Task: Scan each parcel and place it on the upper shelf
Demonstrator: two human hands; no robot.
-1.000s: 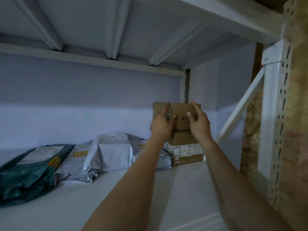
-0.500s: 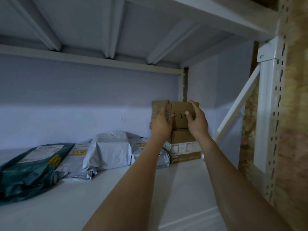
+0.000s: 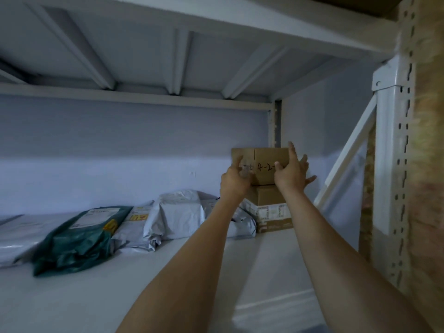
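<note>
A small cardboard box (image 3: 264, 157) with "4-2-" handwritten on its front sits on top of a taped cardboard box (image 3: 271, 212) at the back right of the white upper shelf (image 3: 96, 296). My left hand (image 3: 234, 181) grips the top box at its left side, thumb on the front face. At the box's right side is my right hand (image 3: 290, 175), its thumb on the front and its fingers spread straight past the edge.
Several soft mailers lie along the back wall: grey ones (image 3: 177, 212) and a dark green one (image 3: 79, 239). A white diagonal brace (image 3: 346, 159) and a slotted upright post (image 3: 389, 164) stand at the right. The shelf above hangs low overhead.
The fingers of my right hand have spread out straight from the box's right edge. The box stays on the lower box, and the view has shifted slightly.
</note>
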